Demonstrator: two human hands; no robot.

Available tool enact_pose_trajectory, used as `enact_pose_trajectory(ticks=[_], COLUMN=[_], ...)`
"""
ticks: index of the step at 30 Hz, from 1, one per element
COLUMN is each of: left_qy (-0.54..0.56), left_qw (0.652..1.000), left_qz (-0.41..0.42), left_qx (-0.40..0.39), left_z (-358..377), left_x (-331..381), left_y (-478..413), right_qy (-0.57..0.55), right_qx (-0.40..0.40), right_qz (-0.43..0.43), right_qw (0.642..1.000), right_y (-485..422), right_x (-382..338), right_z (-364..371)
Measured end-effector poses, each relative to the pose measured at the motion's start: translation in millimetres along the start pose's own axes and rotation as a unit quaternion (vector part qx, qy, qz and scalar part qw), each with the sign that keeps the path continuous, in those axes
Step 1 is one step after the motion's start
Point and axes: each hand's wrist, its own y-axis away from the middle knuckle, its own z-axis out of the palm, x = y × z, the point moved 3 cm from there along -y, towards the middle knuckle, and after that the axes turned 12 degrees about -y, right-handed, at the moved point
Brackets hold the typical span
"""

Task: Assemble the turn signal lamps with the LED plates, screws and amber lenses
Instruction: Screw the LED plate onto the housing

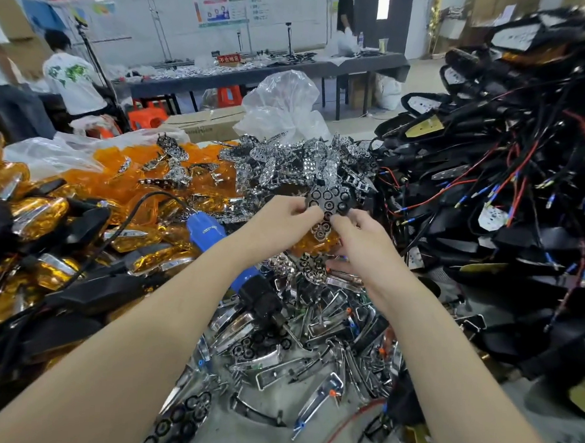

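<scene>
Plate, LED type: dark plastic LED plate (329, 203) with chrome edging, its face a cluster of hexagonal cells, wide at the top and narrowing to a tail at the bottom. It is held up at the centre of the frame, face toward the camera and clear of the heaps behind it.

Grip, left: left hand (284, 214) pinches the plate's left edge between thumb and forefinger, fingertips (313, 213) meeting on the rim.

Grip, right: right hand (358, 238) pinches the lower right edge near the narrow tail, thumb on the front face. Its remaining fingers curl downward; what they touch cannot be told.

Lens: translucent amber lens (312, 246) shows just below the plate's tail, between the two wrists. Whether either hand holds it cannot be told.

Surrounding stock:
- Heap of loose chrome plates (287, 160), centre, directly behind the held plate.
- Pile of orange lenses (144, 169), centre left.
- Blue-bodied electric screwdriver (204, 230), lying just left of the left forearm.
- Assembled amber-and-chrome lamps (37, 214), left edge.
- Black lamp housings (504, 232) with red and black wires, stacked high on the right.
- Chrome trim strips (312, 341), lower centre, between the forearms.
- Clear plastic bag (283, 105), upper centre.
</scene>
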Motion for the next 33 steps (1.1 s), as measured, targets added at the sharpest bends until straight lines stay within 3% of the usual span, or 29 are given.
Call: enact_pose_trajectory(ticks=[5,13,20,25,28,33], left_qy=[-0.076,-0.050,-0.029,0.013,0.020,0.049], left_qw=[0.996,0.990,0.983,0.975,0.972,0.966], left_qz=[0.000,-0.061,-0.128,-0.151,-0.152,-0.162], left_qx=[0.052,0.119,0.129,0.166,0.176,0.194], left_z=[1.3,-10.1,-34.7,-58.4,-69.4,-82.2], left_x=[-2.8,-10.3,-13.4,-4.9,-5.6,-10.7], left_y=[9.7,22.1,48.3,77.2,93.9,119.7], right_qy=[0.030,0.110,0.322,0.368,0.373,0.446], right_qx=[-0.011,-0.035,-0.045,-0.032,-0.077,-0.133], right_qz=[0.006,-0.030,-0.089,-0.128,-0.131,-0.162], right_qw=[0.999,0.993,0.941,0.920,0.915,0.870], right_y=[1.1,-1.2,14.5,44.1,62.9,88.1], right_x=[3.6,4.0,-4.9,-16.6,-28.2,-41.5], right_z=[0.1,2.6,10.9,16.2,29.2,42.4])
